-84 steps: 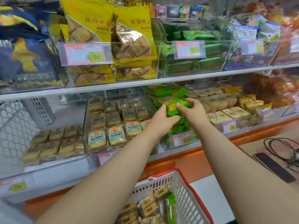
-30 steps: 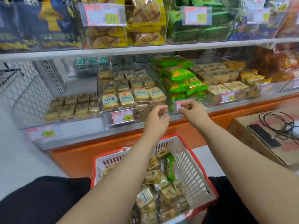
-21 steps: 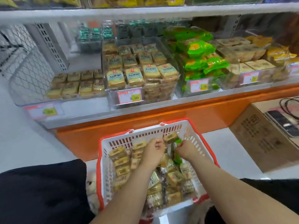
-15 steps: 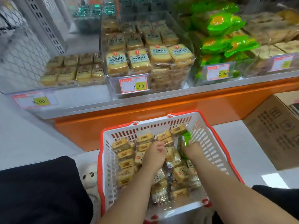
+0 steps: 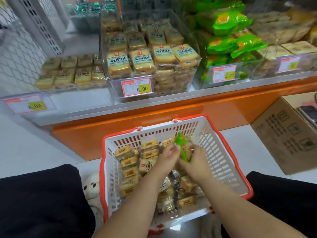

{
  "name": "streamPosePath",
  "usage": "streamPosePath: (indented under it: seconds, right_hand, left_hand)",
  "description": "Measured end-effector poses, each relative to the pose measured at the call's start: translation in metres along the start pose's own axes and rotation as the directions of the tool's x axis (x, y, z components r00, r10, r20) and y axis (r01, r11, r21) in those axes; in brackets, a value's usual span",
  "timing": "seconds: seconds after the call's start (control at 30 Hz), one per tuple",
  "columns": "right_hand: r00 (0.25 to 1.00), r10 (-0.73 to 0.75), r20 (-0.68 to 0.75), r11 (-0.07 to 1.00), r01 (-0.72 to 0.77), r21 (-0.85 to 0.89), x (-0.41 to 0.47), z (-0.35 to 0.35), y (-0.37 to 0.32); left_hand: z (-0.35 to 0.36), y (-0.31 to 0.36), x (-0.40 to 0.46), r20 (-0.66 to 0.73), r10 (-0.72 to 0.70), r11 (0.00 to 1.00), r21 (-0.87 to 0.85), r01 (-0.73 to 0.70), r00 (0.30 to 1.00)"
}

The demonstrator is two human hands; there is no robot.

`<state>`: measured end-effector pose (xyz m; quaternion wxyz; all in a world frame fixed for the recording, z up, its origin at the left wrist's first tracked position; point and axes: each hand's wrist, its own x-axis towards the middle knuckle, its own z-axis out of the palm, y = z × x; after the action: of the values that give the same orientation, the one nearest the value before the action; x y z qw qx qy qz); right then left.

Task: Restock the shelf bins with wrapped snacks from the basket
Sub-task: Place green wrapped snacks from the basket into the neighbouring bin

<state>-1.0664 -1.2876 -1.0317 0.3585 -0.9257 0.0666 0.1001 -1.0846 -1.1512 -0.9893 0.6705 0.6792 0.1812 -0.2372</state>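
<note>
Hands are seen from the head camera, the only view, reaching down into a white basket [image 5: 221, 162] with a red rim that stands on the floor before an orange-fronted shelf. The left hand [image 5: 167, 154] and the right hand [image 5: 197, 158] meet over the far end of the basket, and a green-wrapped snack [image 5: 182, 148] is held upright between them; the fingers of both hands are curled round its sides, though how tightly cannot be told through the blur. Many yellow wrapped snacks [image 5: 130, 162] are left lying loose in the basket beneath the forearms. On the shelf above, a clear bin [image 5: 221, 78] with a 12.80 price tag is piled with matching green packets, well apart from the hands, and to its left a bin of yellow squares [image 5: 154, 59] is tagged 8.00. The pick-up step is judged to be in hand. Next, the green packet would need to be lifted clear of the basket wall and carried up and to the right, to be laid on the green pile.
</note>
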Motion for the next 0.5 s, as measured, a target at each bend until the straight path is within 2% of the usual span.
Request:
streamPosePath:
  seconds: [0.07,0.1,0.23,0.37,0.47,0.5]
  right_hand:
    - [0.99,-0.128,0.051,0.991,0.13,-0.04,-0.014,-0.014,-0.021]
    - [0.98,-0.187,0.07,0.981,0.19,-0.043,-0.02,-0.023,-0.032]
    - [0.898,-0.403,0.178,0.903,0.422,-0.085,-0.035,-0.069,-0.057]
    - [0.905,-0.408,0.124,0.912,0.409,0.015,-0.037,-0.125,-0.081]
    - [0.932,-0.344,0.115,0.929,0.355,-0.1,-0.029,-0.168,-0.096]
    - [0.923,-0.372,0.094,0.911,0.383,-0.152,-0.028,-0.185,-0.103]
  left_hand:
    - [0.002,0.009,-0.006,0.013,0.0,0.973,-0.23,0.003,1.0]
    - [0.0,0.013,-0.01,-0.03,0.02,0.961,-0.276,-0.027,0.999]
    - [-0.009,0.033,-0.022,-0.16,0.07,0.948,-0.295,-0.115,0.985]
    - [-0.006,0.063,-0.041,-0.144,0.15,0.926,-0.325,-0.19,0.978]
    - [-0.001,0.091,-0.055,-0.074,0.224,0.929,-0.286,-0.235,0.972]
    - [0.0,0.1,-0.057,-0.065,0.238,0.938,-0.244,-0.246,0.969]
